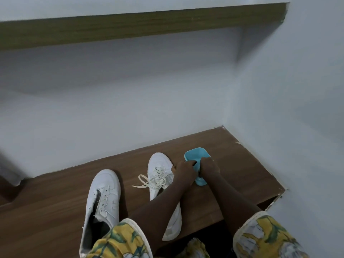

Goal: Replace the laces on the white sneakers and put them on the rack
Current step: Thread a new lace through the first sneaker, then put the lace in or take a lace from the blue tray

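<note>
Two white sneakers lie on a brown wooden surface (55, 202). The left sneaker (104, 198) has no lace and its tongue lies open. The right sneaker (158, 174) carries a cream lace (149, 180), loosely tied with ends trailing to the left. A small blue plastic container (196, 155) stands just right of that sneaker. My left hand (184, 169) rests at the container's near rim, fingers reaching in. My right hand (209, 165) grips the container's right side. What is inside the container is hidden.
A white wall rises behind the surface and another closes the right side, forming a corner. A wooden shelf (141, 25) juts out high on the back wall. The wooden surface's right front edge (275, 198) is chipped and drops off.
</note>
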### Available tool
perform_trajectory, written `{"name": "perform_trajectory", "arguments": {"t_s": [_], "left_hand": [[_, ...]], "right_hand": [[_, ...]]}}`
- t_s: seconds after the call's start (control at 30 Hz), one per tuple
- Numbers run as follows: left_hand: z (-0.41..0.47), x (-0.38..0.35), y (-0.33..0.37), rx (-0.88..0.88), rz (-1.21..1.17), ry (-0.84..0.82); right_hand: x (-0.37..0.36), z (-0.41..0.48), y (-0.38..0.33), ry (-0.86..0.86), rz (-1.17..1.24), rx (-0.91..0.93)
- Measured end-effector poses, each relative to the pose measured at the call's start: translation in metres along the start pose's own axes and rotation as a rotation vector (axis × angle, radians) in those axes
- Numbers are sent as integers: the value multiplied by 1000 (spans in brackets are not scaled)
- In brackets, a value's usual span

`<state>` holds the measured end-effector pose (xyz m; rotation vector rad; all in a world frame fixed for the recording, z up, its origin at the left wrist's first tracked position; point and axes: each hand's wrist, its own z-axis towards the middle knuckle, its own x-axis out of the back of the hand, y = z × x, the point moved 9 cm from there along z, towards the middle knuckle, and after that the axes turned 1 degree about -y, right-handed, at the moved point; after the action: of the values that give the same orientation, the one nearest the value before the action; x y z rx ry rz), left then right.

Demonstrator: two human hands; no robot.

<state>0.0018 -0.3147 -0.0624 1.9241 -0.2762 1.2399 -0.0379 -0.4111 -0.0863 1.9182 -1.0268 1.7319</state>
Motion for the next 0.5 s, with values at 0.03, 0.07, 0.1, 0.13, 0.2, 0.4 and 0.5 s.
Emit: {"name": "perform_trajectory", "arguments": {"t_s": [0.03,0.07,0.1,0.13,0.2,0.4,0.5], "left_hand": [[0,-1,0,-4,2,-11],[-1,0,1,-12,5,-21],[-2,1,1,-19,-10,-27],[-4,4,3,-32,-28,-30],[-8,10,6,-66,-76,-27],[-19,40,-2,-91,-176,29],[-29,61,-11,-71,-244,79]], "right_hand": [[-1,1,1,2,-3,-15],[-2,1,1,6,-13,-19],[-4,1,0,2,-30,-27],[-5,-1,0,-3,-38,-36],[-4,-2,1,-13,-52,-59],[4,-13,-4,-63,-40,-31],[21,-18,-6,6,1,-33]]}}
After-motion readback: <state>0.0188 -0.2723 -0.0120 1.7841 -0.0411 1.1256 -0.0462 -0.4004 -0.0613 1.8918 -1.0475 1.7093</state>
